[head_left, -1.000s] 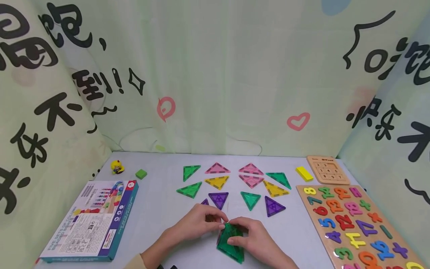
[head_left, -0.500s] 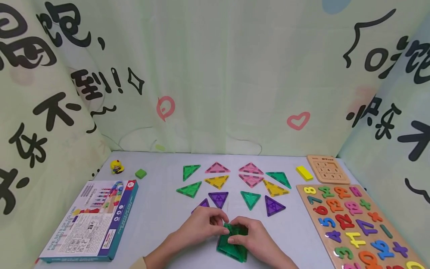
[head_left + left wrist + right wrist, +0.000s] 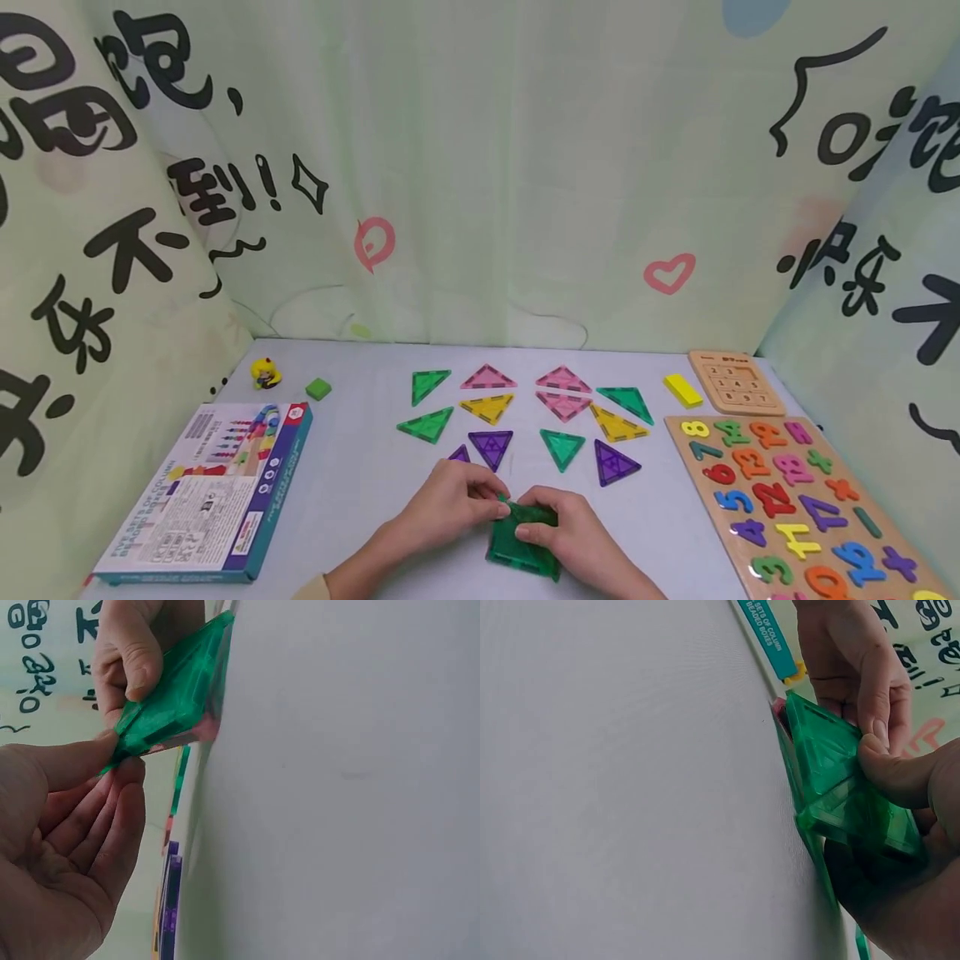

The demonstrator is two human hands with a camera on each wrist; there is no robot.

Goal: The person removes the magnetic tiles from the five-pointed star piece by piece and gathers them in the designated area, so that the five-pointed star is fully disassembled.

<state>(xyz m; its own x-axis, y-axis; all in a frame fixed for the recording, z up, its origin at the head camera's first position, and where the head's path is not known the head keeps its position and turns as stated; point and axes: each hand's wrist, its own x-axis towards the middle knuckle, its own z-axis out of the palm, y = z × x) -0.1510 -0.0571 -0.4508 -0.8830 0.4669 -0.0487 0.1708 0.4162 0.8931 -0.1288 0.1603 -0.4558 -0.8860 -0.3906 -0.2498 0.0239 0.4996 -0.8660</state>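
Green translucent magnetic tiles [image 3: 521,550] are held together near the table's front. In the left wrist view, a pinkish edge shows beneath the green tile [image 3: 180,697]. My left hand [image 3: 457,500] pinches its far left corner between thumb and fingertips. From the other side, my right hand [image 3: 566,529] grips the tiles, with the thumb on top and the fingers curled underneath. In the right wrist view, two green panels [image 3: 825,750] meet at a seam, and my right thumb [image 3: 896,772] presses near their edge.
Loose triangular tiles lie behind the hands, including a purple tile [image 3: 491,450], a yellow tile [image 3: 487,408] and a pink tile [image 3: 562,406]. A boxed toy [image 3: 210,492] lies left. A letter-and-number board [image 3: 806,500], yellow block [image 3: 682,390] and wooden number board [image 3: 735,382] are right.
The green tiles have turned slightly, their near right corner shifting right and the reddish left edge going out of sight. Both hands keep hold of them in nearly the same place.
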